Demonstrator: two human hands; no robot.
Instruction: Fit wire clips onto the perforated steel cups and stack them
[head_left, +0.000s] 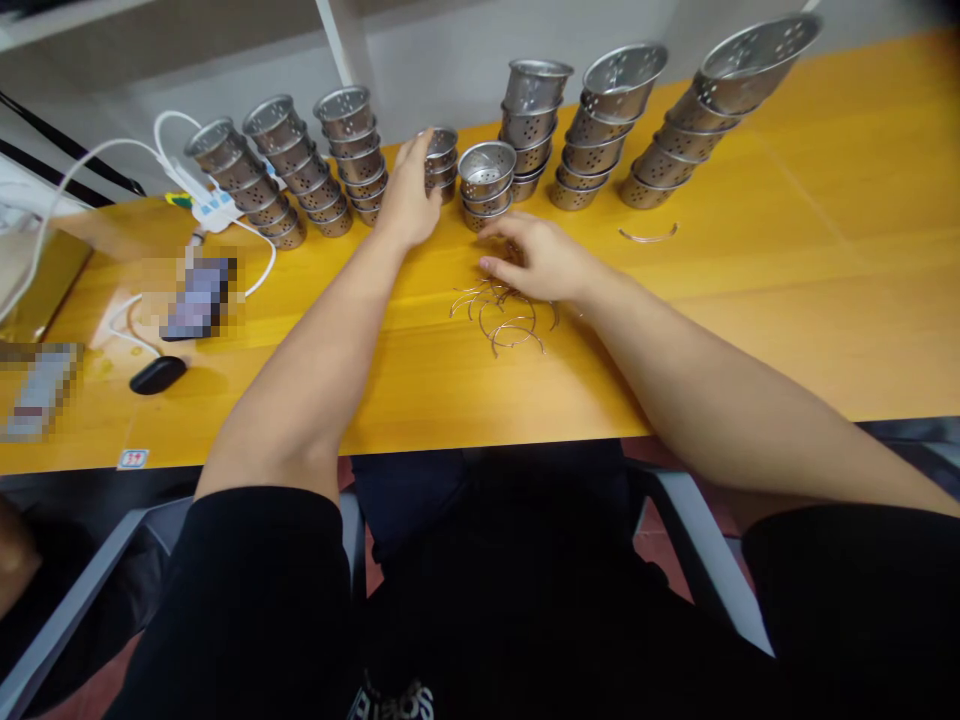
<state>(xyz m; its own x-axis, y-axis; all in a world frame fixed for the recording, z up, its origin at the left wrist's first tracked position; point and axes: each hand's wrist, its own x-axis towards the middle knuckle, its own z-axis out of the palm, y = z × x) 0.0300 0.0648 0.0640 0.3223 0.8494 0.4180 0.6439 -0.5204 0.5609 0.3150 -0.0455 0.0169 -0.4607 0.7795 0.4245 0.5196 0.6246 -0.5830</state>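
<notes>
My left hand (410, 195) is curled round the left side of a short stack of perforated metal cups (442, 165), thumb in front and fingers partly behind it. Just right of that stands another low stack of perforated cups (487, 180). In front of it, my right hand (538, 255) hovers with thumb and fingers apart and nothing visible between them. Below and around its fingertips lies a loose pile of thin curved metal wires (510, 325). Part of the pile is hidden by the hand.
Taller cup stacks line the wall, including a leaning one (664, 150) at right and one (247, 185) at left. One curved wire (649, 237) lies apart. A power strip (216, 212), blurred phone (199, 300), cables and a black oval case (157, 375) occupy the left.
</notes>
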